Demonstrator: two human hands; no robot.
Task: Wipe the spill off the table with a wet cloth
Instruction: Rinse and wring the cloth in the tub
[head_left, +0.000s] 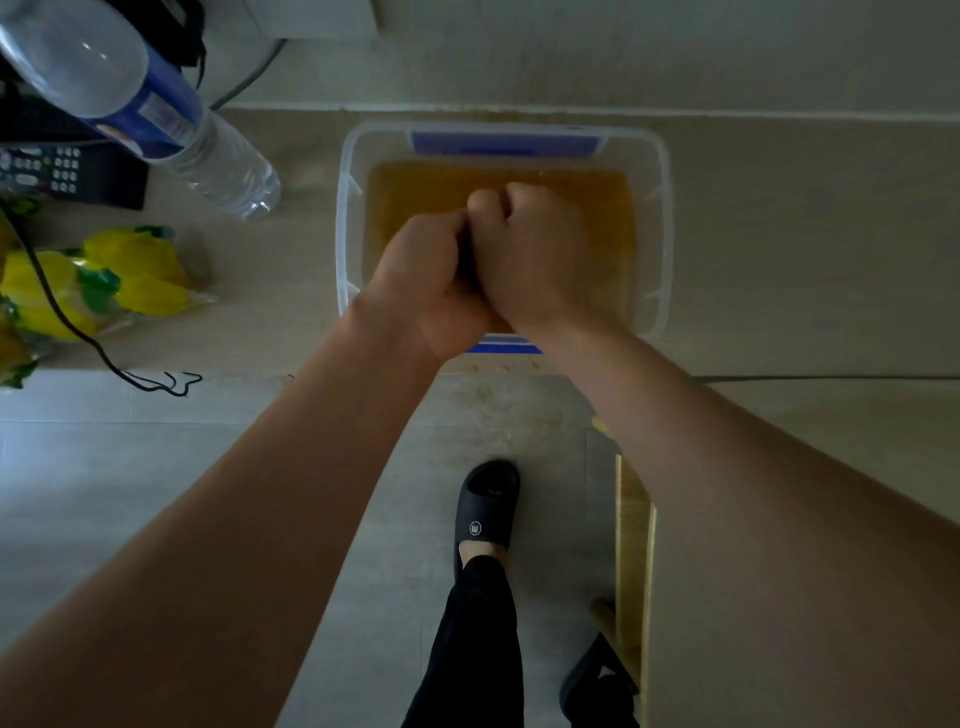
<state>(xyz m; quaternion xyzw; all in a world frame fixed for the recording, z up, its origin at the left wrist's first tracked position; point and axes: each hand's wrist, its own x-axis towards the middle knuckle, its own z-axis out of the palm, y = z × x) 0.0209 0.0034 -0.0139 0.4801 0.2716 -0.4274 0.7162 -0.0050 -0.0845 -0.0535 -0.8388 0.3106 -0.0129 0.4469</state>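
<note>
My left hand (426, 280) and my right hand (530, 254) are pressed together as fists over a clear plastic tub (345, 208) on the table. Between the fists only a thin dark sliver of the cloth (465, 257) shows; both hands grip it, and the rest is hidden. The tub holds brownish-orange water (597, 208). Small brownish spill spots (488, 368) lie on the table edge just in front of the tub.
A large water bottle (208, 150) stands at the left, by a remote control (52, 171). A yellow-green packet (104, 280) and a black cable (78, 322) lie nearer left. Below are the floor, my slippered foot (488, 509) and a wooden frame (631, 545).
</note>
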